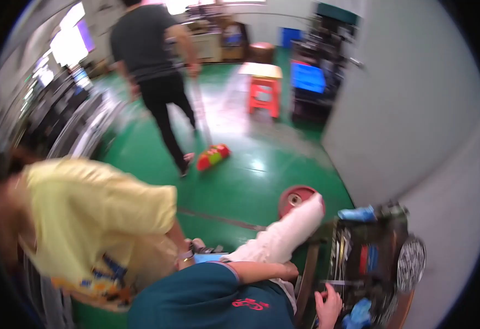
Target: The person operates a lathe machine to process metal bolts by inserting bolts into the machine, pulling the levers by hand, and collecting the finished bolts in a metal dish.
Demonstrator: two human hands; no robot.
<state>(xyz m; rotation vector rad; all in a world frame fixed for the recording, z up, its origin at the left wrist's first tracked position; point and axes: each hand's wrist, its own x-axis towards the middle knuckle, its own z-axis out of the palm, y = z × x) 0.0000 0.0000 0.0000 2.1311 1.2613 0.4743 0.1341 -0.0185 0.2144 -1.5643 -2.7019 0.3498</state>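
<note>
At lower right of the head view, by a dark, cluttered worktop (388,236): right hand (329,307), thumb set apart from loosely bent fingers, nothing visibly gripped. Just beyond those fingers: 1 thin pale strip (347,283), apparently on the worktop; contact, cannot tell. Beside the white-trousered leg (284,236): left hand (290,271), fingers mostly hidden; closure and contents, cannot tell. Close by the right hand: 1 crumpled blue bundle (359,313), glove-like. Toward the worktop's far end: 1 second blue bundle (357,214). At its right edge: 1 speckled disc (411,263).

Hazards, as judged:
1. Strip knocked or lost among clutter; cause, fingers so near on a crowded surface.
2. Blue bundle snagged or dragged; cause, loose material right beside the hand.
3. Left forearm (259,271) jostled; cause, close seating with 1 co-worker in a yellow T-shirt (97,203).
4. Leg bumping the red hubbed disc (285,200); cause, near overlap in view, clearance uncertain.
</note>
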